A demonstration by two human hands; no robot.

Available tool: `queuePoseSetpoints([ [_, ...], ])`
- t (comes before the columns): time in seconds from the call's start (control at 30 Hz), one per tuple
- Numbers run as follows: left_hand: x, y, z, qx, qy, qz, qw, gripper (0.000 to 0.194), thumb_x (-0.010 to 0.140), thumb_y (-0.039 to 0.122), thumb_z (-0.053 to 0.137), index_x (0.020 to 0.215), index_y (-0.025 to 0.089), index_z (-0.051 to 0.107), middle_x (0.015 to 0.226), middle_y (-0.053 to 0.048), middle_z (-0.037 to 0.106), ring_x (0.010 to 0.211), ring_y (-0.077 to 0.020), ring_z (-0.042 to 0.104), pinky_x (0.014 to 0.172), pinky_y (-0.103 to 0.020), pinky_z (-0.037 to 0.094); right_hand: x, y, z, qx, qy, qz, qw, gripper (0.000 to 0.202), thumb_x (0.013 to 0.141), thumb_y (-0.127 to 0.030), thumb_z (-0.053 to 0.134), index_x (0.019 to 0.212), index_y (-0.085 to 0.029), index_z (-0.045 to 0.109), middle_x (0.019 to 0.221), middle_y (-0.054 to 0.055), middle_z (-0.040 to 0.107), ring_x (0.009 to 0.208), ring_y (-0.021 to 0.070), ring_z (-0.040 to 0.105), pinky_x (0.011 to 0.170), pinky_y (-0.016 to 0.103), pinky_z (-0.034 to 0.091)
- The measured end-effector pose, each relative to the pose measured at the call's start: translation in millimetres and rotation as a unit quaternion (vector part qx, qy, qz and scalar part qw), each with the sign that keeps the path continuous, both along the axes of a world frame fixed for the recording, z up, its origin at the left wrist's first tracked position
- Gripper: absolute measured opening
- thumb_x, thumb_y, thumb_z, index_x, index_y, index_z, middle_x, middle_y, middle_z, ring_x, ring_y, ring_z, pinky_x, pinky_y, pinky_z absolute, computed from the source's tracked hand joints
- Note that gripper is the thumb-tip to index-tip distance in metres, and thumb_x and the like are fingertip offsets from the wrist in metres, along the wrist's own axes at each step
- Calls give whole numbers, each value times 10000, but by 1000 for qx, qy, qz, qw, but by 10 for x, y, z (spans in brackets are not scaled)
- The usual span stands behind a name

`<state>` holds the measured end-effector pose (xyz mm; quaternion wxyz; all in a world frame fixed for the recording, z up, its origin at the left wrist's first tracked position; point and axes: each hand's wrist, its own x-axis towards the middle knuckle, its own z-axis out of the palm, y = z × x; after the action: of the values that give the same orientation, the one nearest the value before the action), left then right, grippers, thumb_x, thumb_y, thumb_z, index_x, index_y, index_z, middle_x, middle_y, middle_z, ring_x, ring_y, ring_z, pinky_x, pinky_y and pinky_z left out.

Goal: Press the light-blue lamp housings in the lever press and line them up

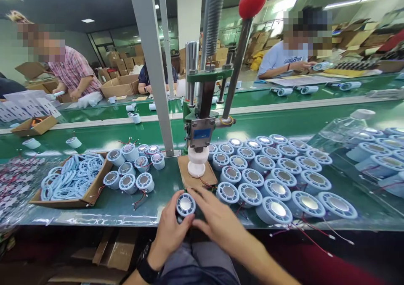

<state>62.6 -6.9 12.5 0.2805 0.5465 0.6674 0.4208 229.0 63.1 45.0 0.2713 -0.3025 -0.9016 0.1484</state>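
Observation:
My left hand (170, 226) is wrapped round a light-blue cylindrical housing (186, 204) with a slotted rim and a silver disc on top, held at the table's front edge. Close by on its right, my right hand (217, 215) has its fingers stretched out and apart; whether they touch the housing is hard to tell. Just beyond both hands stands a green hand press (202, 129) with a red-knobbed lever. Its white round pressing head (196, 169) sits over a piece of cardboard (210, 176).
To the right, rows of similar housings (277, 209) trail thin wires. A smaller group of housings (127, 183) stands left, beside a cardboard box of blue rings (90, 199). Behind runs a green conveyor (252, 119), with people working across it. A clear plastic bottle (341, 127) is at right.

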Motion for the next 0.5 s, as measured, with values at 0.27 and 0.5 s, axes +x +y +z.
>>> queuePoseSetpoints([
  [0.27,-331,825,599,71,-25,24,997,513,684,282,743,1170,162,632,1113,-84,717,995,-250,663,943,-394,503,66,1222,2840,271,182,-218,920,396,978,-272,511,1340,-113,532,1297,68,589,1179,117,574,1088,314,465],
  [0.5,-46,1364,505,96,-160,-93,978,514,663,238,799,1138,127,639,1116,-106,718,972,-235,675,912,-379,529,-311,1829,3017,158,279,-158,934,550,951,-277,251,1021,96,649,896,61,694,797,70,693,638,72,401],
])
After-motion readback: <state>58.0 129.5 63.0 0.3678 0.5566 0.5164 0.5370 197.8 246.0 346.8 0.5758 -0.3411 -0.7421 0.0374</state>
